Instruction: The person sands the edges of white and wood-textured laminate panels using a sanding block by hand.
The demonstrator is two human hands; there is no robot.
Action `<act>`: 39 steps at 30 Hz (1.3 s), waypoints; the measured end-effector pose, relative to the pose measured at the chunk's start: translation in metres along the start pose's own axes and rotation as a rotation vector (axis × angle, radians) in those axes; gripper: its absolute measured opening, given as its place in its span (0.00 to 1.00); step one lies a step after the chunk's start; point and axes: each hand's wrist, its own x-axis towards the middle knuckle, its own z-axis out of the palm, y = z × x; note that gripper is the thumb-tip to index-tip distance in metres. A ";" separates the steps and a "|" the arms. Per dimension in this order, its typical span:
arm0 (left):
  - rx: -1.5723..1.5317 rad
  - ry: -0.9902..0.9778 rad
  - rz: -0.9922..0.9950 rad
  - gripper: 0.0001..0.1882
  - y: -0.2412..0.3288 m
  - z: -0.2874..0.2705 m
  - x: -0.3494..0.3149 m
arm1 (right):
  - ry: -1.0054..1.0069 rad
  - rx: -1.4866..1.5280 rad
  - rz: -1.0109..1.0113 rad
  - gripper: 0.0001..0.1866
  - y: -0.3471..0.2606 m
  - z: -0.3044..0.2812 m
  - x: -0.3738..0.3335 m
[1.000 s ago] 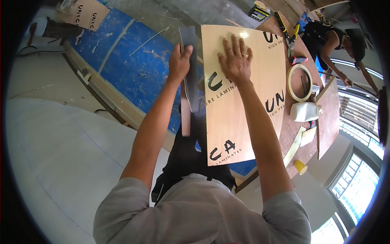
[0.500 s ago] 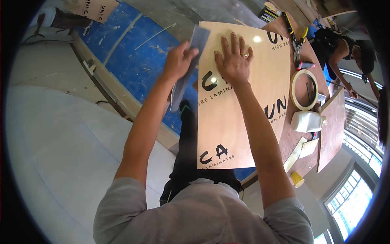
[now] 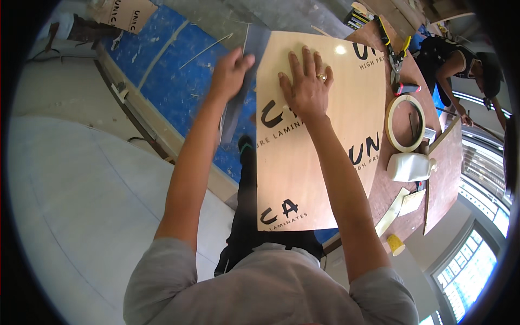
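A pale wood-coloured laminate sheet (image 3: 295, 173) with dark printing lies in front of me, over the reddish-brown board. My right hand (image 3: 310, 89), a ring on one finger, presses flat on its upper part with fingers spread. Along the sheet's left edge, my left hand (image 3: 229, 75) is closed round a long, narrow dark grey laminate strip (image 3: 257, 44), thumb on top. The strip stands tilted up beside the sheet; whether the two are still joined cannot be made out. Motion blurs the left hand and strip slightly.
On the reddish-brown board (image 3: 401, 216) at right lie tin snips (image 3: 395, 51), a red-and-grey cutter (image 3: 407, 88), a tape roll (image 3: 391, 130) and a white bottle (image 3: 406, 167). A yellow cup (image 3: 396, 245) is nearer. Blue sheeting (image 3: 162, 70) covers the left floor. Another person (image 3: 452, 67) bends at far right.
My left hand and the grey strip have swung a little to the left and up. In the picture, the sheet and my right hand on it sit slightly further left.
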 end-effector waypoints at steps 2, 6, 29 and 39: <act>0.027 0.018 0.001 0.19 0.002 0.000 -0.044 | -0.010 0.067 0.036 0.26 0.003 -0.003 0.012; -0.163 0.051 -0.279 0.22 -0.010 -0.013 -0.056 | 0.099 0.233 0.021 0.14 0.007 0.011 0.074; -0.060 0.182 -0.171 0.28 -0.003 0.017 0.016 | -0.109 0.283 -0.029 0.15 0.003 0.040 0.116; -0.544 0.118 -0.493 0.23 -0.015 0.012 0.022 | -0.061 0.265 -0.063 0.13 0.008 0.051 0.113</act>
